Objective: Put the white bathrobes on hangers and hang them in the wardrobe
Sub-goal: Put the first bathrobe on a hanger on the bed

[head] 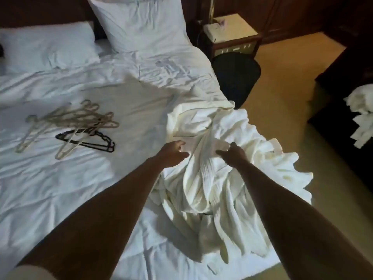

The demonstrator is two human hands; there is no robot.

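Observation:
A heap of white bathrobes (220,174) lies crumpled on the right side of the bed (60,199), spilling over its edge. Both my arms reach out over the heap. My left hand (173,153) hovers at the heap's left edge, fingers loosely spread, holding nothing. My right hand (232,153) is over the middle of the heap with thumb and fingers apart, just at the cloth. Left of the heap, several pale hangers (68,122) and a black hanger (90,141) lie in a loose pile on the sheet. No wardrobe is visible.
Two pillows (141,25) lean at the headboard. A bedside table (232,31) and a dark round bin (236,77) stand right of the bed. More white cloth (361,114) lies on dark furniture at the far right. Beige floor (282,87) runs between.

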